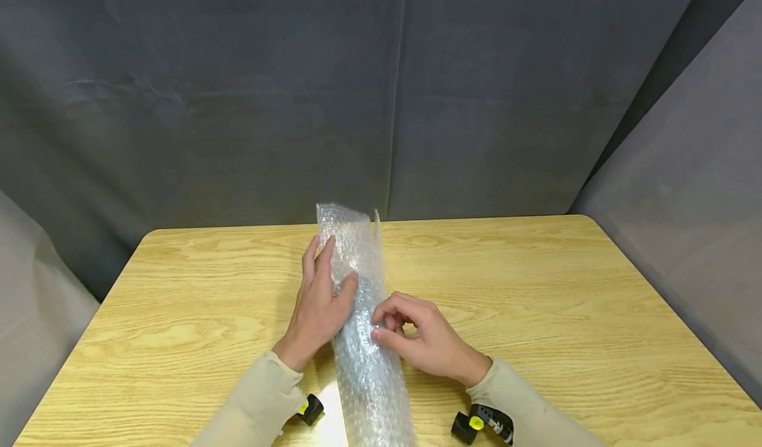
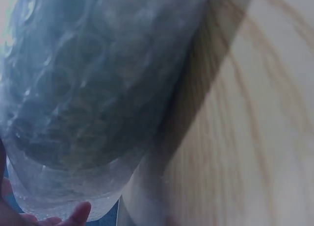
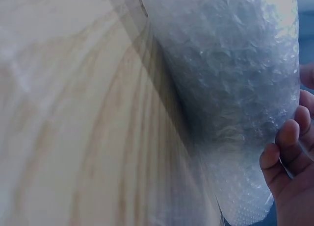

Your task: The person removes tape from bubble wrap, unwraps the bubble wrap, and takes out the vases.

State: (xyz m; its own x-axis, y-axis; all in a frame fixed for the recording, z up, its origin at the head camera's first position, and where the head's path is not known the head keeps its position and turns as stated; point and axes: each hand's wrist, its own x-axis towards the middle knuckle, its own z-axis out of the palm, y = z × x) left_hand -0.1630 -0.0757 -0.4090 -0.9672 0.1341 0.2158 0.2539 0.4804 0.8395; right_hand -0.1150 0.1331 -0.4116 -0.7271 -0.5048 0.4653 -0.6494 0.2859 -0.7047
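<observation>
Right here in front of me, a long bubble-wrapped bundle [image 1: 378, 401] lies lengthwise on the wood-grain table [image 1: 524, 268], running from near the far edge out through the bottom of the head view. Something bluish shows through the clear layers; I can't tell what. My left hand [image 1: 321, 309] rests along its left side, fingers extended toward the far end, thumb on top, pressing rather than gripping. Over on the right, my right hand [image 1: 428, 338] has its fingers curled, fingertips and thumb touching the wrap's side; whether they pinch a layer, I can't tell. On my right wrist, a black strap [image 1: 497, 423] carries pale marks, too small to read.
</observation>
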